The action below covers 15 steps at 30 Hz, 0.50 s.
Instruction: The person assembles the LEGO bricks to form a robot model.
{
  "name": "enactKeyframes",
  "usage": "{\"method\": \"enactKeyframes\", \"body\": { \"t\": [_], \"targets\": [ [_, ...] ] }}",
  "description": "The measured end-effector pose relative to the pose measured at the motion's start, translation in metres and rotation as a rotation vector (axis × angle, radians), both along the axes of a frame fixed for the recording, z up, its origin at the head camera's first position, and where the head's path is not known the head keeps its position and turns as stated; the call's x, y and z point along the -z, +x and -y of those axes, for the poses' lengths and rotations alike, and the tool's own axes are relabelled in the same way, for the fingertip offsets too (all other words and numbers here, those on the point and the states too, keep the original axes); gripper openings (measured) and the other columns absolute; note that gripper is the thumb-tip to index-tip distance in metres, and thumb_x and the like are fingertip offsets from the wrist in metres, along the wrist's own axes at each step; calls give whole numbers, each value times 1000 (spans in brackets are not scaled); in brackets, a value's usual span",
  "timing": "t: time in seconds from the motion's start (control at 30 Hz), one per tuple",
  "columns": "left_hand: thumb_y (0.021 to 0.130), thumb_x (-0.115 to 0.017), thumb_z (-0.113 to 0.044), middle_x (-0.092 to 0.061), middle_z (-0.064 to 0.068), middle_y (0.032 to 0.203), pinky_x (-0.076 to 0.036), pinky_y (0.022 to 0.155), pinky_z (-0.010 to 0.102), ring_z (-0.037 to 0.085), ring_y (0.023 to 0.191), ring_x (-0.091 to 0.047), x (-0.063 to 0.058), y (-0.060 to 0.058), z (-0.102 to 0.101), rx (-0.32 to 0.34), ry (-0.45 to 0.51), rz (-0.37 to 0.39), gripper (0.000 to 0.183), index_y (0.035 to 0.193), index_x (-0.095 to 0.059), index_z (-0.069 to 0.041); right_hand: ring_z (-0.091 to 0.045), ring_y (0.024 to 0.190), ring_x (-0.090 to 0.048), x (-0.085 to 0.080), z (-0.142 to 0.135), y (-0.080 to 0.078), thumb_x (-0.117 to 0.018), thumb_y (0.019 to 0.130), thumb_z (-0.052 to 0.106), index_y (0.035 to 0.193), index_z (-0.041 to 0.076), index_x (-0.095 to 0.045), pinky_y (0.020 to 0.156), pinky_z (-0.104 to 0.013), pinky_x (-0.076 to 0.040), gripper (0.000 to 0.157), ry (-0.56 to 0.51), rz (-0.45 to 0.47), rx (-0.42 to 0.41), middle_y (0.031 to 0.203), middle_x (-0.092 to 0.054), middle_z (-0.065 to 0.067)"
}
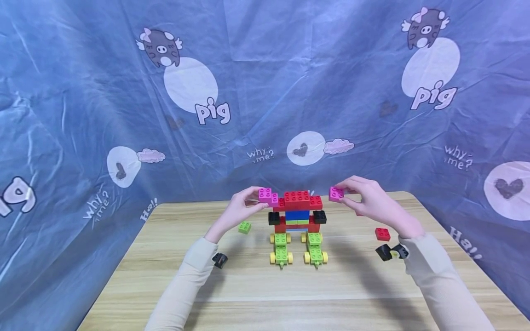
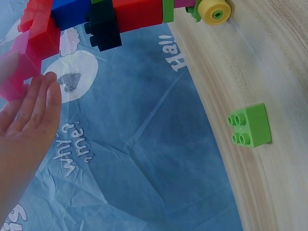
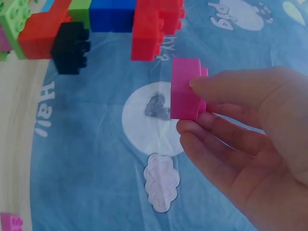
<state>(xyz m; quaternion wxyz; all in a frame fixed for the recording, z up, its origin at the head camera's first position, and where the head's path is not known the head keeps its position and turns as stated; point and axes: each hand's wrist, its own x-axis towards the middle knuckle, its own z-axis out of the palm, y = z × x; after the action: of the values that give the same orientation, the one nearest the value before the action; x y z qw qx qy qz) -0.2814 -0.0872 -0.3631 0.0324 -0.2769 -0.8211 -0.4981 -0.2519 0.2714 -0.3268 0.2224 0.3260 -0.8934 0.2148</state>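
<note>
A figure of toy building bricks stands upright on the table, its red upper bricks (image 1: 296,197) above a blue brick (image 1: 297,215) and its legs ending in green wheeled bases (image 1: 281,253). My left hand (image 1: 239,211) pinches pink bricks (image 1: 265,194) right at the left end of the red row. In the left wrist view the pink bricks (image 2: 28,57) meet the red brick (image 2: 44,36). To the right of the figure, apart from it, my right hand (image 1: 368,200) holds another pink brick (image 3: 185,89) between thumb and fingers. Black bricks (image 1: 319,217) jut from both sides.
A loose green brick (image 1: 244,227) lies left of the figure, a red brick (image 1: 383,234) to the right. Black wrist cameras (image 1: 220,260) hang at both sleeves. In the right wrist view a pink brick (image 3: 11,222) is on the table. A printed blue cloth (image 1: 265,92) hangs behind.
</note>
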Motion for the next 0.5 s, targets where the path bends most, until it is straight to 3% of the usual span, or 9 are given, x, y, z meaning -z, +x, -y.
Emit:
{"method": "enactKeyframes", "body": {
  "t": [0.1, 0.27, 0.5],
  "targets": [
    [83, -70, -19, -64, 13, 115, -54, 91, 37, 28, 103, -64, 11, -10, 2, -7, 13, -1, 45, 124, -56, -8, -23, 89, -68, -4, 5, -1, -72, 79, 7, 109, 7, -65, 75, -35, -59, 30, 19, 29, -10, 102, -67, -6],
    [83, -71, -23, -66, 8, 113, -56, 87, 29, 21, 100, -65, 13, -10, 3, -8, 13, -23, 43, 122, -58, -12, -21, 89, -68, -8, 11, -2, -72, 79, 7, 109, 6, -65, 78, -36, -58, 30, 38, 37, -38, 101, -67, -6],
    [83, -71, -24, -66, 7, 111, -56, 87, 36, 18, 98, -65, 14, -11, 3, -3, 11, -46, 42, 122, -58, -12, -19, 87, -68, -9, 19, -5, -73, 78, 9, 107, 5, -66, 76, -34, -58, 30, 56, 21, -63, 99, -67, -7]
  ]
}}
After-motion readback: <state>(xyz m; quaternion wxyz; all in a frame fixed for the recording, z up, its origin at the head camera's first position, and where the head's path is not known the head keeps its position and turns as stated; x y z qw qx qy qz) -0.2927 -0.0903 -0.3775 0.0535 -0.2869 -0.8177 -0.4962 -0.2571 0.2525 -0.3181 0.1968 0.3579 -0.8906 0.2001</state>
